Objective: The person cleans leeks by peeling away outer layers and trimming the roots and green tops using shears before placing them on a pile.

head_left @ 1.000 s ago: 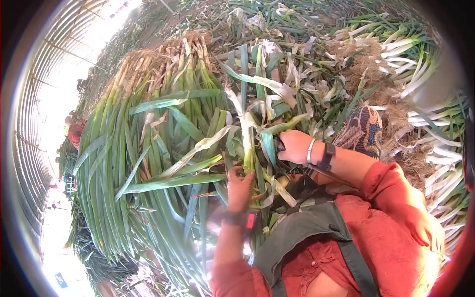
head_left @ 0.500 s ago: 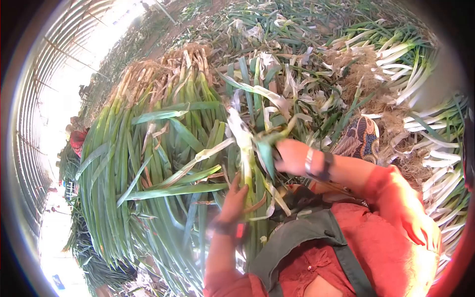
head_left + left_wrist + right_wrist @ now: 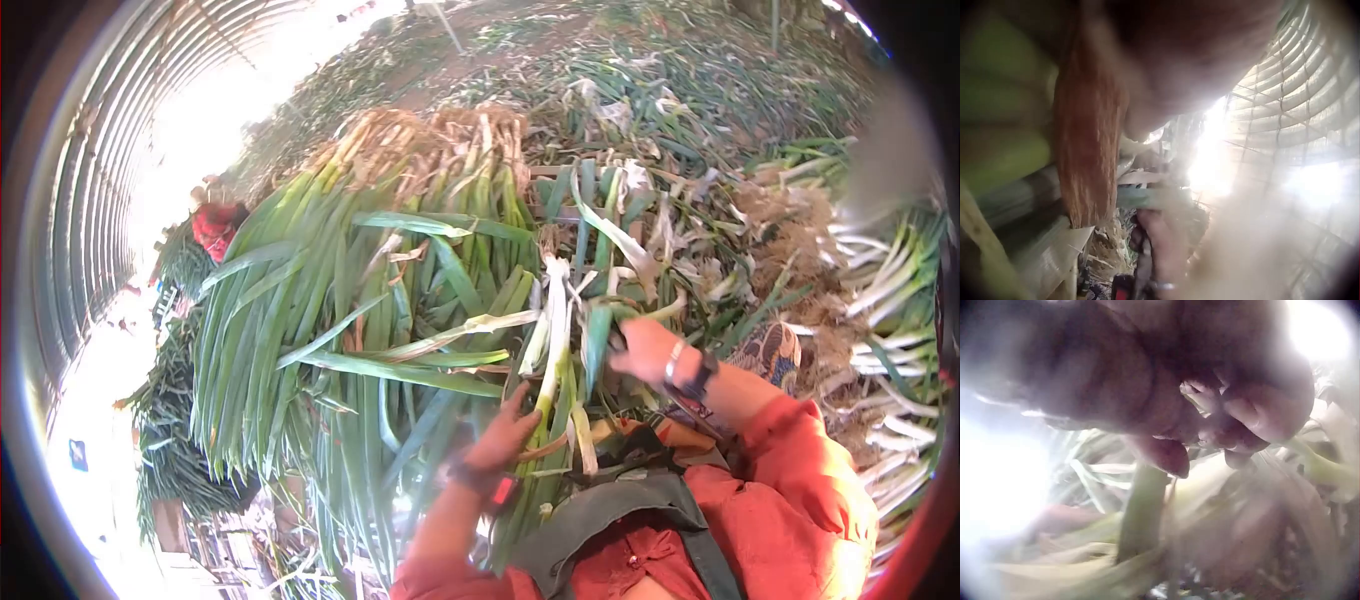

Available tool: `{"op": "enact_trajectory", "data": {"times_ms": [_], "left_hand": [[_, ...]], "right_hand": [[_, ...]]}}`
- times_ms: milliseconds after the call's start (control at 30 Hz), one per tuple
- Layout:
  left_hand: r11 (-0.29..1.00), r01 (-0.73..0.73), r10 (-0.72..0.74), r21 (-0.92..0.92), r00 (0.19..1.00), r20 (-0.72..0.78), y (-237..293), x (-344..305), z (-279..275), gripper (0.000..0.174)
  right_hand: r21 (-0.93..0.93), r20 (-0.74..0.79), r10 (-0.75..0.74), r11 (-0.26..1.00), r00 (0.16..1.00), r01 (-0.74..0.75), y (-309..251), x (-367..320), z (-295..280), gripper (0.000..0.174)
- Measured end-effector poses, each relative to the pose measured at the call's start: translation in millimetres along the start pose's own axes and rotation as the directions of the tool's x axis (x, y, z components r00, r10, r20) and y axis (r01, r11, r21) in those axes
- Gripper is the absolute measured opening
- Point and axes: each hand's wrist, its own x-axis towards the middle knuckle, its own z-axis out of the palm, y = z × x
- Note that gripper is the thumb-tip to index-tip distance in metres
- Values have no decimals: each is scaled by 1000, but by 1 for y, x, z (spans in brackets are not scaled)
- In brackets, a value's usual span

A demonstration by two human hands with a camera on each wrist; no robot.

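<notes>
My left hand (image 3: 503,440) grips the green part of a long green onion (image 3: 556,305), whose white stem points away from me with roots at the far end. A pale strip of skin hangs beside the stem. In the left wrist view one finger (image 3: 1089,150) lies across the green stem (image 3: 1007,134). My right hand (image 3: 645,352) is just right of the stem, by a drooping leaf (image 3: 597,340). Its fingers (image 3: 1263,415) are curled in the right wrist view. A slim dark tool (image 3: 1142,265) runs along that hand in the left wrist view; its shape is mostly hidden.
A big heap of unpeeled green onions (image 3: 300,300) lies left, roots away from me. Loose leaves and skins (image 3: 640,190) cover the ground ahead. Cleaned white onions (image 3: 890,350) are stacked at right. Another person in red (image 3: 215,228) is at far left.
The view has swung left, so things appear farther right and lower. The onion's outer skin fluttered loose half a second ago; now the stem shows whiter, with a strip hanging beside it.
</notes>
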Motion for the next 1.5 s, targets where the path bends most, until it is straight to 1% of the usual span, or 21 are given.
{"op": "enact_trajectory", "data": {"times_ms": [33, 100, 133, 200, 233, 267, 300, 333, 367, 400, 433, 500, 533, 633, 700, 767, 867, 967, 1000, 1233, 1500], "left_hand": [[993, -13, 16, 121, 1000, -23, 1, -3, -2, 60], [953, 64, -82, 297, 995, 48, 22, -5, -12, 50], [915, 97, -140, 392, 987, 84, 34, -8, -19, 46], [936, 113, -129, 334, 991, 26, 68, -16, -35, 39], [942, 111, -127, 318, 992, 29, 89, -15, -43, 37], [978, 44, -47, 204, 999, 7, 102, -13, -55, 34], [942, 34, -1, 334, 995, -98, 136, -9, -58, 34], [948, 18, 62, 318, 969, -240, 164, -4, -57, 32], [912, -115, 236, 393, 932, -276, 151, 21, -93, 32], [921, -102, 257, 377, 884, -391, 172, 33, -96, 31], [907, -103, 297, 408, 844, -448, 173, 54, -121, 31], [699, -29, 437, 715, 808, -395, 201, 79, -138, 45], [575, -26, 495, 818, 807, -322, 208, 97, -131, 45], [418, -189, 558, 889, 826, -86, 225, 160, -39, 45], [367, -299, 559, 881, 828, 48, 231, 190, 19, 45], [330, -401, 550, 855, 817, 171, 234, 213, 66, 44], [289, -510, 535, 810, 787, 305, 239, 232, 116, 44], [275, -558, 517, 783, 773, 368, 240, 235, 143, 44], [274, -565, 508, 778, 772, 382, 240, 234, 150, 44], [286, -584, 463, 760, 778, 424, 239, 197, 166, 44], [301, -544, 447, 783, 806, 388, 223, 145, 173, 44]], "right_hand": [[-43, -19, -99, 994, 995, 98, 6, -9, 4, 36], [-18, 26, 28, 999, 999, -28, 27, -2, 1, 37], [5, 23, -36, 999, 999, 36, 27, -3, 2, 37], [37, -15, -151, 988, 988, 151, 31, -9, -7, 37], [118, -39, -266, 956, 963, 268, 23, -14, -6, 35], [40, 91, -166, 986, 982, 163, 31, -9, -4, 30], [-112, 159, -48, 991, 986, 66, 37, -1, -6, 40], [-46, 61, -1, 999, 998, 4, 54, 5, -3, 31], [69, 2, -22, 997, 1000, 22, 55, 1, -10, 27], [198, -26, -50, 979, 998, 55, 47, -13, -19, 26], [180, -5, -104, 978, 995, 103, 57, -4, -6, 28], [140, 4, -28, 990, 1000, 27, 67, 8, 16, 30], [129, -8, 17, 992, 1000, -16, 67, 10, 16, 31], [221, -17, 60, 974, 998, -55, 72, 21, 11, 32], [238, 4, -48, 970, 999, 45, 87, 34, 28, 31], [238, 27, -54, 970, 998, 46, 86, 31, 25, 31], [169, 198, -26, 986, 980, -9, 63, 10, -21, 27], [257, 36, -274, 932, 961, 256, 75, 17, -1, 28], [147, 111, -290, 951, 951, 273, 72, 16, -7, 30], [247, 142, -52, 969, 988, 16, 51, -17, -36, 31], [201, 106, -63, 979, 992, 40, 60, -21, -7, 34]]}}
